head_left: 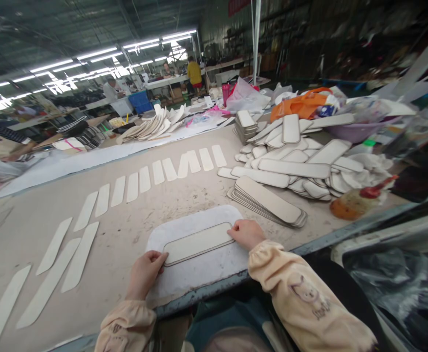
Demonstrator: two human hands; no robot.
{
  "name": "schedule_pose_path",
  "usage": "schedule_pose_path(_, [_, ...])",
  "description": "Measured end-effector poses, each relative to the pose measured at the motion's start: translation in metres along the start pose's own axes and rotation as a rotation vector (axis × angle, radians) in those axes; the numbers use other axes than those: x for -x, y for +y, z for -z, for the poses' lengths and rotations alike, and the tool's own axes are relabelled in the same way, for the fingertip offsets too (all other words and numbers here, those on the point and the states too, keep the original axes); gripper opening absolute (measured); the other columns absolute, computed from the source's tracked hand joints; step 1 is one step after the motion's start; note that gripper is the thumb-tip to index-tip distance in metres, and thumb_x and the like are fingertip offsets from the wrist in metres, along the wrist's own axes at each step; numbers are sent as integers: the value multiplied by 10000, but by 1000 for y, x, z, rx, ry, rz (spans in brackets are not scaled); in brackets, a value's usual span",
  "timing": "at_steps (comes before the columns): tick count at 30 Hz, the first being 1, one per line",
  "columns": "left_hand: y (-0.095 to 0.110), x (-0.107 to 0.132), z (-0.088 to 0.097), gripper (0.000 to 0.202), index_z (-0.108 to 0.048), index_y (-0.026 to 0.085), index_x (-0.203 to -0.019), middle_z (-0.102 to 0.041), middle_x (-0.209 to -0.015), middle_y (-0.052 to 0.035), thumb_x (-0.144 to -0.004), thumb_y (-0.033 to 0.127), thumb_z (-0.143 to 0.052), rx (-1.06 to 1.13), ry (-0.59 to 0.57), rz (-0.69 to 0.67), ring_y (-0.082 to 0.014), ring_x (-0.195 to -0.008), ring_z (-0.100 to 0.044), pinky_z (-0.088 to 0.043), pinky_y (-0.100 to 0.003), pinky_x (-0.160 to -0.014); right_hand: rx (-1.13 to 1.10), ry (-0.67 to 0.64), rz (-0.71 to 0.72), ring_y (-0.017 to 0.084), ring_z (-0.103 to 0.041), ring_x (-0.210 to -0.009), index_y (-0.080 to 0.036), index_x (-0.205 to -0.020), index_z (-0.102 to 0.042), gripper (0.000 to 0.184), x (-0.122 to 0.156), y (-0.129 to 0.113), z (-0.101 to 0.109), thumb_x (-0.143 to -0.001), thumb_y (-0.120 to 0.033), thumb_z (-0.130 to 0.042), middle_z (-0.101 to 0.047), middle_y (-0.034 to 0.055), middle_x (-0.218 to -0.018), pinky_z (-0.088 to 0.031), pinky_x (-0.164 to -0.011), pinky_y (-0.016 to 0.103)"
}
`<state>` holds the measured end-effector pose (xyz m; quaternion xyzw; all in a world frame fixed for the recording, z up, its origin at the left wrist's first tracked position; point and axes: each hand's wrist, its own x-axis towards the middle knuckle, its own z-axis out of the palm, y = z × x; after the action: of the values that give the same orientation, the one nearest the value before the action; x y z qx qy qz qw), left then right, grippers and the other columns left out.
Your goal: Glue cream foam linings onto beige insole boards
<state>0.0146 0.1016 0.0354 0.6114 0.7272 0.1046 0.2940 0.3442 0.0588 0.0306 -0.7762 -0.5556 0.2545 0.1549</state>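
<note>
A long cream strip with rounded ends and a dark edge [198, 243] lies on a white rounded mat [199, 271] at the near edge of the table. My left hand [146, 271] curls round the strip's left end. My right hand [246, 231] is closed on its right end. Both arms wear peach sleeve covers. A neat stack of the same strips [268, 201] lies just right of the mat, close to my right hand.
A row of plain white strips [144, 180] runs along the worn tabletop [126, 225] and down its left side. A loose heap of strips [298, 161], an orange glue bottle [356, 201], bags and a purple basin crowd the right. Other workers stand far behind.
</note>
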Motion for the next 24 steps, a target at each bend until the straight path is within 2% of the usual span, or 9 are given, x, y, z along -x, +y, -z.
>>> schedule_pose_path(3, [-1, -1, -1, 473, -575, 174, -913, -618, -517, -2, -668, 580, -581, 14, 42, -29, -202, -517, -583, -373, -270, -514, 0, -3, 7, 176, -583, -735, -225, -696, -659, 210, 0, 0, 0, -758, -401, -563, -663, 17, -733, -343, -623, 266])
schedule_pose_path(7, [1, 0, -2, 355, -571, 184, -859, -568, -473, 20, -698, 501, -572, 64, 15, -40, -164, -479, -552, -350, -246, -484, -1, -12, 21, 188, -575, -716, -217, -678, -644, 227, 1, 2, 0, -763, -412, -563, -653, 25, -715, -328, -614, 278])
schedule_pose_path(10, [2, 1, -3, 290, -554, 180, -854, -577, -522, 17, -758, 446, -492, 130, -15, -8, -143, -485, -563, -350, -230, -462, -1, -12, 19, 184, -568, -698, -213, -670, -630, 236, -1, 5, -2, -758, -426, -577, -643, 23, -702, -323, -608, 277])
schedule_pose_path(13, [2, 2, -1, 314, -543, 170, -899, -602, -600, 0, -806, 434, -402, 145, -15, 11, -139, -509, -580, -372, -236, -470, -12, 1, 21, 179, -567, -697, -209, -701, -617, 231, -4, 7, -4, -749, -434, -593, -636, 17, -701, -328, -614, 271])
schedule_pose_path(18, [8, 5, 0, 355, -587, 185, -897, -561, -601, 17, -661, 447, -629, 54, 53, -69, -156, -578, -550, -361, -264, -561, -24, 30, 2, 189, -579, -725, -213, -900, -596, 239, -1, 5, -3, -750, -399, -608, -642, 4, -722, -327, -622, 271])
schedule_pose_path(21, [15, 5, -3, 280, -599, 189, -771, -549, -629, 11, -574, 359, -702, 72, 139, -91, -168, -642, -541, -352, -273, -608, -44, 30, 28, 184, -577, -721, -218, -910, -589, 220, 3, 6, -3, -769, -387, -592, -643, -3, -736, -331, -631, 273])
schedule_pose_path(24, [19, 6, -7, 268, -567, 185, -710, -538, -618, 24, -518, 284, -726, 208, 177, -87, -154, -639, -534, -370, -267, -618, -61, 42, 47, 175, -568, -710, -221, -881, -599, 201, 4, 10, -5, -776, -392, -585, -634, -3, -746, -335, -631, 271])
